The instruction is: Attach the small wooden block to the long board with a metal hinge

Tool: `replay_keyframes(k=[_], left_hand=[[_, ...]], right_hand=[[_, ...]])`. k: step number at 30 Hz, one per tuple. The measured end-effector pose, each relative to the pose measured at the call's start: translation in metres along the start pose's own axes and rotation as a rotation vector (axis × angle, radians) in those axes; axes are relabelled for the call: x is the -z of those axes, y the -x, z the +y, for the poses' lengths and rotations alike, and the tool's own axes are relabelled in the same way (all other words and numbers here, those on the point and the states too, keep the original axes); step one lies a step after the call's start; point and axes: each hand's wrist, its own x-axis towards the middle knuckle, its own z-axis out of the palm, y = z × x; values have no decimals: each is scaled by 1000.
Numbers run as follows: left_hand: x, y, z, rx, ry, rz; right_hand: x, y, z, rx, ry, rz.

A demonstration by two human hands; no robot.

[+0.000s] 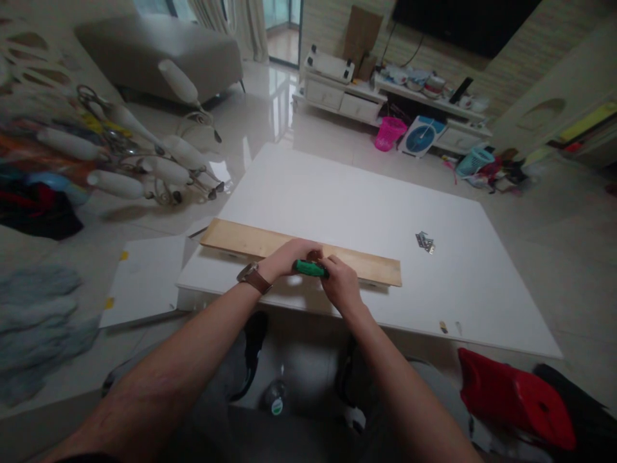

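A long light wooden board (pixel 241 241) lies across the near part of a large white panel (pixel 347 206). Both my hands meet over the board's middle. My left hand (pixel 289 257), with a brown watch on its wrist, is curled around one end of a green-handled tool (pixel 309 269). My right hand (pixel 341 283) grips the same green handle from the right side. The tool's tip is hidden under my fingers. A small cluster of metal brackets (pixel 425 242) lies on the panel, right of the board.
A smaller white panel (pixel 144 276) lies on the floor at left, beside a fallen lamp with white shades (pixel 144 167). A red plastic stool (pixel 511 395) stands at lower right and a bottle (pixel 276 397) by my feet. A sofa, TV cabinet and baskets stand beyond.
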Motion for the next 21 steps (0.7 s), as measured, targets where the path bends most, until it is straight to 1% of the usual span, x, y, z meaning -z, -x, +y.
replay_keyframes(k=[6,9,12,15,18,21], left_hand=[[-3,-4,0,85,-6,10],[-3,-5,0,90,7,3],[-2,-4,1,87,22,-6],[0,-1,3,56,41,-11],[0,-1,3,51,19,-3],[-2,-3,-1,69,-10,10]], right_hand=[[-2,2,0,64,-61,-13],[0,1,-3,51,-66,-5],[1,-1,-5,-7,-39,0],[0,-3,-4,-46,-17,-19],[-2,-3,-3,-28,-23,-20],[-2,-1,-2,22,-32,-16]])
